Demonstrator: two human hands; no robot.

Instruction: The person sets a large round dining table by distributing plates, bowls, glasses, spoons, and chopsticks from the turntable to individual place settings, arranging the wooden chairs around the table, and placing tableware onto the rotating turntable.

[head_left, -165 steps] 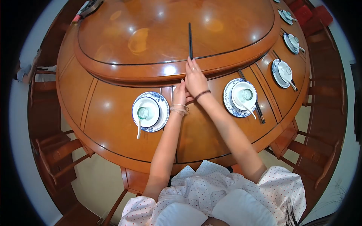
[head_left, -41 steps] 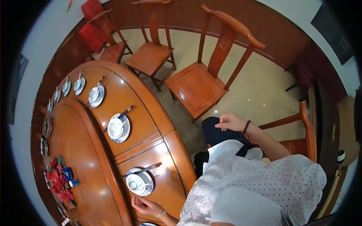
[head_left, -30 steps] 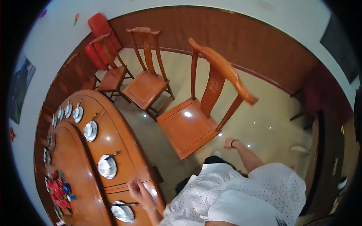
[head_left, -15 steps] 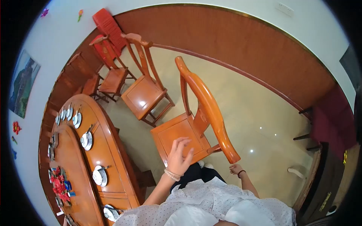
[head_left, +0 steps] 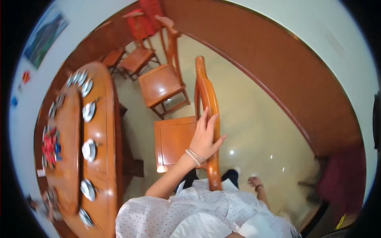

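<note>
A wooden chair with a glossy orange-brown finish stands right in front of me, its seat [head_left: 174, 141] to the left and its curved top rail [head_left: 214, 160] running toward my body. My left hand [head_left: 204, 139], with pale bracelets at the wrist, is over this rail. Its fingers are spread and not wrapped round the wood; whether the palm touches it I cannot tell. My right hand [head_left: 255, 182], a dark band at its wrist, hangs lower right, away from the chair. It is slightly blurred, with fingers loosely bent and nothing visible in them.
Left of the chair is a large round wooden table [head_left: 105, 170] with several place settings and red flowers [head_left: 50, 146]. Another wooden chair [head_left: 160, 85] stands beyond, with more behind it. A brown-panelled wall [head_left: 258, 43] curves along the right; maroon seating [head_left: 343, 176] is at far right.
My left hand has moved from above the seat to the chair's top rail. The chair now appears turned and closer to my body. My view has shifted, and the right hand stays low.
</note>
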